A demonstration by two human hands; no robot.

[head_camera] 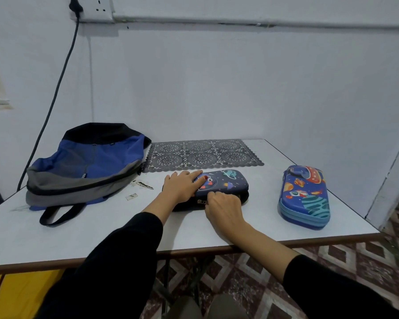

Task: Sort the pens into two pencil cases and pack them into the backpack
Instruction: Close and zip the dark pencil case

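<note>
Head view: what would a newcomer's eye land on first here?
In the centre, the left hand presses flat on a dark navy space-print hard-shell pencil case while the right hand grips its front edge by the zip. A light blue rocket-print hard-shell pencil case lies to the right, a blue, grey and black fabric backpack to the left.

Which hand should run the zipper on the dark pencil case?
Right. The right hand pinches the zipper pull on the dark pencil case; the left hand lies flat on its lid, steadying it.
</note>
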